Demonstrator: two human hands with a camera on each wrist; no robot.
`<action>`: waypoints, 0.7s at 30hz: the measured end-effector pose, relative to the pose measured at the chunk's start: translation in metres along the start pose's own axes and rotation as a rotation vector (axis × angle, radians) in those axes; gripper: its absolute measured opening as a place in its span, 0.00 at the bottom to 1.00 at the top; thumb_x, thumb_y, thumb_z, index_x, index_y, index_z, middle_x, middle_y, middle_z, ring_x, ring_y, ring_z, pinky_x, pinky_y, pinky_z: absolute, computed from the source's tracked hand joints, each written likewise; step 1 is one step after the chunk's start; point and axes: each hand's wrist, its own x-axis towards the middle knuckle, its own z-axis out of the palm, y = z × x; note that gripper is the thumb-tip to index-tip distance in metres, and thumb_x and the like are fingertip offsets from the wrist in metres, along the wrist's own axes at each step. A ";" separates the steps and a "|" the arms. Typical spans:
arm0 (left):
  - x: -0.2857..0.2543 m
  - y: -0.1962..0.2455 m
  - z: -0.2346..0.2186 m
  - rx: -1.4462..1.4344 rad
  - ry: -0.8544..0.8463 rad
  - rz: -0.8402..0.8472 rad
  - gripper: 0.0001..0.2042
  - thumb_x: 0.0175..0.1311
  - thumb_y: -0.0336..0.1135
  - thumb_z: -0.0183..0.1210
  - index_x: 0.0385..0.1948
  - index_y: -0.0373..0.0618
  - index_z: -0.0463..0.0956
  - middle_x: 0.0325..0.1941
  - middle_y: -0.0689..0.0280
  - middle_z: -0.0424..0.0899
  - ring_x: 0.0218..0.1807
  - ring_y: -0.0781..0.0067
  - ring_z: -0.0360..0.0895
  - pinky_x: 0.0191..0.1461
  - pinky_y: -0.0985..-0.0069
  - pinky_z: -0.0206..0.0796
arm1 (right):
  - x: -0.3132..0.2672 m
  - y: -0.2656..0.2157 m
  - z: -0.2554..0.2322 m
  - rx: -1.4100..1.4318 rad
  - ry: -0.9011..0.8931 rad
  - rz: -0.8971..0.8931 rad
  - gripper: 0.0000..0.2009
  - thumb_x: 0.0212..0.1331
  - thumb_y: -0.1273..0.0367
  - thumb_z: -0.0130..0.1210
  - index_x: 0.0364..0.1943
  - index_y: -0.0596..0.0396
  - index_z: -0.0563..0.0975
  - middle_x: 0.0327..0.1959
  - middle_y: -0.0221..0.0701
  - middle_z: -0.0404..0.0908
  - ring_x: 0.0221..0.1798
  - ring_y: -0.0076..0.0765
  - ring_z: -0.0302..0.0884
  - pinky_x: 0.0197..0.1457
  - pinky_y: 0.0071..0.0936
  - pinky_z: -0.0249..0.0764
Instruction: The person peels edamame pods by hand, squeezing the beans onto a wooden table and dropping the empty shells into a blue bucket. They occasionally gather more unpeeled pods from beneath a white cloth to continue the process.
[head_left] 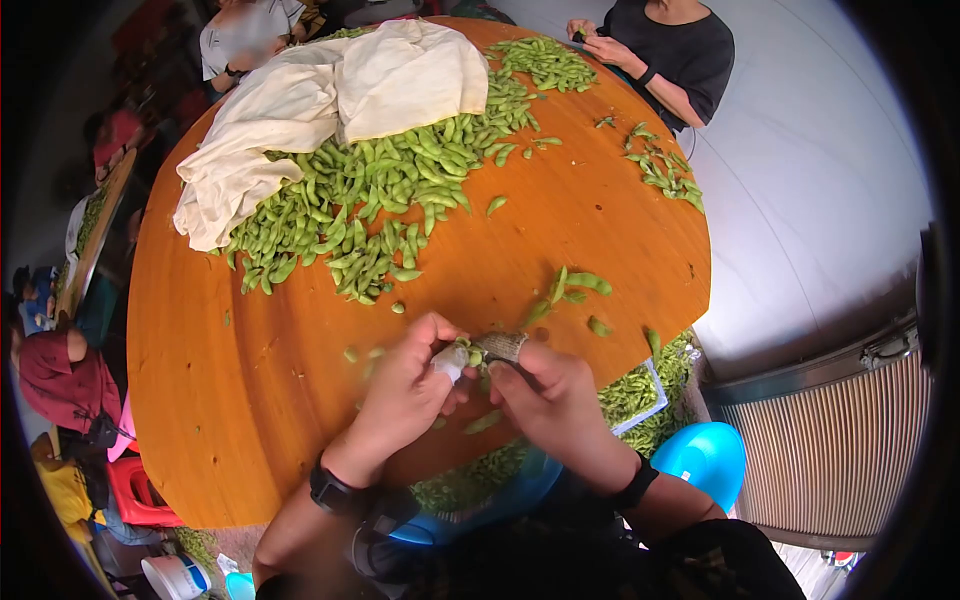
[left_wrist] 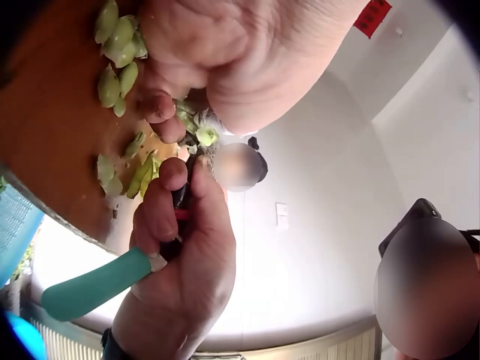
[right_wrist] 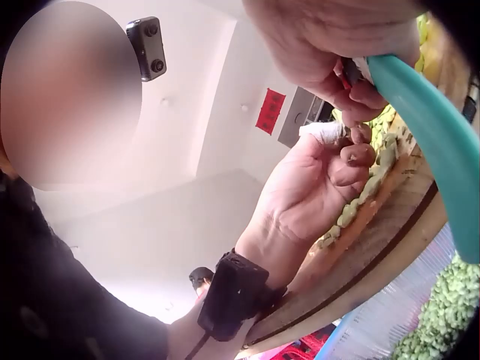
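Observation:
My left hand (head_left: 405, 390), its thumb wrapped in white, pinches a green soybean pod (left_wrist: 206, 136) over the near table edge. Facing it, my right hand (head_left: 548, 396) wears a grey woven cover (head_left: 503, 346) on one finger. It grips a tool with a long teal handle (left_wrist: 97, 285), which sticks out below the palm in the left wrist view. A red bit shows between the fingers there, and the tool's working end is mostly hidden. My right fingertips are right at the pod. Loose pods (head_left: 575, 285) lie just beyond my hands.
A heap of pods (head_left: 390, 180), partly under a cream cloth (head_left: 410, 80), covers the far side of the wooden table (head_left: 230, 400). Below its near edge are a blue basin (head_left: 420, 530) and more pods. Another person (head_left: 665, 60) sits across, at right.

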 end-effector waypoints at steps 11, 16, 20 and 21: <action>0.002 0.002 -0.004 0.031 0.043 -0.116 0.11 0.64 0.20 0.40 0.44 0.42 0.67 0.33 0.68 0.75 0.25 0.85 0.68 0.28 0.86 0.60 | 0.000 -0.002 0.000 0.153 -0.036 0.164 0.06 0.67 0.74 0.50 0.40 0.56 0.79 0.23 0.21 0.75 0.26 0.12 0.69 0.28 0.16 0.66; 0.001 -0.004 -0.009 0.038 -0.085 0.080 0.13 0.67 0.20 0.44 0.50 0.44 0.67 0.41 0.70 0.77 0.32 0.85 0.72 0.34 0.86 0.66 | 0.001 -0.002 -0.003 0.219 -0.041 0.226 0.07 0.68 0.72 0.50 0.44 0.55 0.79 0.23 0.21 0.75 0.20 0.12 0.67 0.22 0.14 0.64; -0.004 0.007 -0.006 0.235 0.004 -0.075 0.13 0.65 0.21 0.51 0.49 0.46 0.71 0.40 0.70 0.77 0.37 0.81 0.74 0.40 0.80 0.69 | 0.003 -0.005 -0.013 0.298 0.103 0.152 0.09 0.68 0.71 0.50 0.47 0.54 0.78 0.23 0.21 0.75 0.18 0.13 0.66 0.19 0.14 0.62; -0.005 0.008 -0.006 0.244 0.006 -0.069 0.13 0.65 0.21 0.51 0.49 0.46 0.71 0.40 0.70 0.77 0.37 0.81 0.74 0.40 0.80 0.69 | 0.005 -0.004 -0.026 0.309 0.151 0.146 0.09 0.68 0.71 0.50 0.48 0.54 0.78 0.22 0.22 0.75 0.17 0.13 0.65 0.19 0.14 0.61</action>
